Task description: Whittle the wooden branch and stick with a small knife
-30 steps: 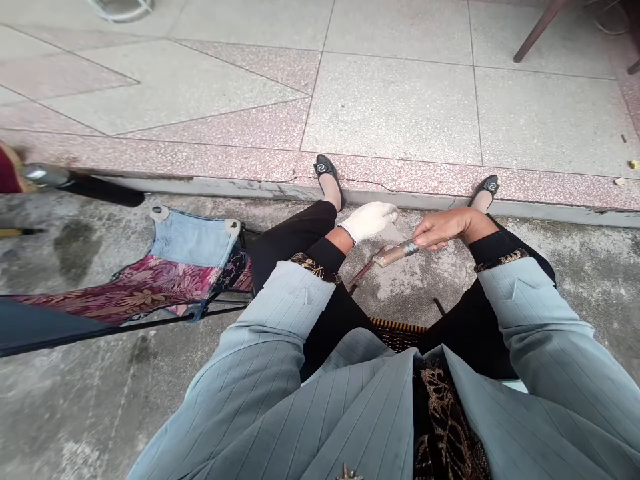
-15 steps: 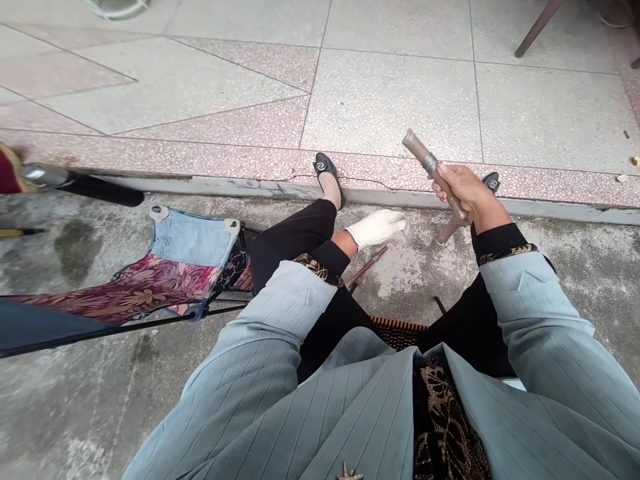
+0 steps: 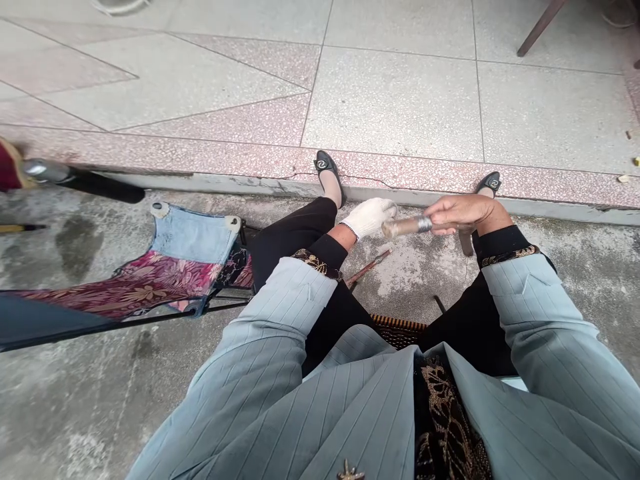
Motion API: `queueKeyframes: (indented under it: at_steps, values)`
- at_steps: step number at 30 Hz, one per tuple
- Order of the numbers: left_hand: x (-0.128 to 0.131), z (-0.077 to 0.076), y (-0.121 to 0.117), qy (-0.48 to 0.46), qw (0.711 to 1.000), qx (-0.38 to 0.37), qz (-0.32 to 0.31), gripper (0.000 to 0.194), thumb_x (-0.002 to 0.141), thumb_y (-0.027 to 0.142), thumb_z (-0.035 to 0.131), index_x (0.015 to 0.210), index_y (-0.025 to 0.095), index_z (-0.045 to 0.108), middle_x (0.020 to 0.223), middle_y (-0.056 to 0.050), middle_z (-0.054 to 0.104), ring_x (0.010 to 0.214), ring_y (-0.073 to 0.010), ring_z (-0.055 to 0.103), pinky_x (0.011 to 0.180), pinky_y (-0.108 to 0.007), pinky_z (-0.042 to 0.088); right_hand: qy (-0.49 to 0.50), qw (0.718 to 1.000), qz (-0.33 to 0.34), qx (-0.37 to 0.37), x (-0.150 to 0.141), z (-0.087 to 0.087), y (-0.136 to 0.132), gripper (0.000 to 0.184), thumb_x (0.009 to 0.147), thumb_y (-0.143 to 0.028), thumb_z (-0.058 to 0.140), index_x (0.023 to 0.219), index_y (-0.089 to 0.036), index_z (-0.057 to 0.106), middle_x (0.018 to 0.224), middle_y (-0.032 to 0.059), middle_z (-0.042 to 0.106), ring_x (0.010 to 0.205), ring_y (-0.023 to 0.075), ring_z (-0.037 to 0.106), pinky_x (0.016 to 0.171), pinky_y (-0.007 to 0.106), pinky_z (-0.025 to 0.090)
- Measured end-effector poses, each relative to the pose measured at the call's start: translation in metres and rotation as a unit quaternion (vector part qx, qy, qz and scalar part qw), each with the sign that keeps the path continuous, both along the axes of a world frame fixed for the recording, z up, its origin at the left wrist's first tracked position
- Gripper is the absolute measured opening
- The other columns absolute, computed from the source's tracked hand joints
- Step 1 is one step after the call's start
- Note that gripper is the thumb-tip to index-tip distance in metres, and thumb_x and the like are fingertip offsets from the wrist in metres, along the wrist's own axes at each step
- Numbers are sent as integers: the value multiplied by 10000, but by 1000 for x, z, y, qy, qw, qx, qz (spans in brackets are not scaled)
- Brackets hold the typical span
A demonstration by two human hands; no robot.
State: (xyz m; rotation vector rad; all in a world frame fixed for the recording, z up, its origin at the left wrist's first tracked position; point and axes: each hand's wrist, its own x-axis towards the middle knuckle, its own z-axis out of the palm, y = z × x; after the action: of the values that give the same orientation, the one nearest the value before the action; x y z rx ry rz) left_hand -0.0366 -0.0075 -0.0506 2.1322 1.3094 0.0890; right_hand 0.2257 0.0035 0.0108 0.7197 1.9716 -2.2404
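Note:
My right hand (image 3: 463, 211), bare, is closed around a brown wooden stick (image 3: 404, 227) with silvery wire wound about it. The stick lies almost level, its blunt end pointing left toward my other hand, and a short side piece angles down below my right wrist. My left hand (image 3: 370, 217) wears a white knitted glove. Its fingers are curled together close to the stick's blunt end; whether they touch it or hold something small, I cannot make out. On the concrete below the glove lies a thin reddish stick or tool (image 3: 369, 268).
A folding chair (image 3: 195, 230) with denim and floral cloth stands at left. Beyond it is a black-handled object (image 3: 100, 185). A low step edge (image 3: 240, 183) runs across ahead, with tiled floor (image 3: 395, 100) above it. A wooden furniture leg (image 3: 541, 28) stands at upper right.
My right hand has lowered and turned the stick from pointing up and away to nearly level, its end swinging toward my left hand. My gloved hand has shifted slightly left and forward.

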Motion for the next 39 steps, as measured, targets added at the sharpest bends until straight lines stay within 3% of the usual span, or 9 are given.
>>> queueKeyframes:
  at_steps: [4,8,12,18,23,26,32,36,39]
  values:
    - [1,7,-4,88,996,-1,-15,412,1081,349,409,1155,149,761,1146,-139,782,1061,-277,720,910,-338,493,-129,982,138,27,-18,-17,-1,700,865,-840,677,731,-156,615,604,-14,556,511,87,472,530,236,390]
    - [4,11,-8,129,991,3,-31,448,1102,351,382,1296,141,727,1314,-157,750,1206,-294,700,975,-338,483,-266,952,129,84,-23,-40,1,747,772,-898,713,661,-166,610,582,24,585,472,108,467,496,270,376]
    - [4,11,-8,135,991,-4,-18,449,1097,358,381,1299,152,724,1301,-145,756,1204,-293,700,967,-338,482,-316,938,52,134,-18,-52,8,702,815,-821,757,585,-182,580,541,62,584,454,129,455,483,302,350]
    - [4,9,-11,90,996,-12,-17,418,1076,358,391,1130,155,752,1137,-128,776,1048,-265,709,880,-327,483,-378,884,-141,238,-14,-40,24,568,978,-626,713,656,-177,580,570,72,587,470,132,467,518,306,364]
    - [12,2,-19,-38,997,-56,-38,400,1053,335,403,1038,135,748,931,-82,749,844,-212,674,765,-300,472,-214,909,-334,129,-9,-29,22,550,961,-680,703,757,-182,592,651,58,602,502,124,492,496,274,402]
    - [15,0,-22,-82,992,-86,-42,404,1048,349,405,1049,126,742,864,-62,726,763,-190,638,714,-289,459,-112,916,-381,53,-8,-23,15,574,874,-729,776,825,-181,611,663,32,585,506,109,468,464,246,369]
    - [14,3,-21,-54,997,-58,-25,392,1046,331,417,1023,123,748,924,-91,746,837,-214,666,754,-299,469,-6,965,-262,27,-2,-13,9,638,819,-788,787,844,-172,620,687,6,570,528,93,467,486,230,382]
    - [12,6,-17,-54,995,-71,-32,321,1033,280,472,1066,115,745,1041,-107,773,917,-213,692,807,-282,476,-9,997,-72,22,2,-11,9,626,890,-765,735,832,-152,619,713,1,592,539,79,475,530,233,398]
    - [11,8,-16,-3,997,-40,-59,323,1040,274,463,1091,128,747,1064,-113,773,964,-229,694,828,-292,459,-78,995,61,21,-2,-15,8,659,898,-797,692,777,-154,614,652,-15,560,532,83,467,547,241,385]
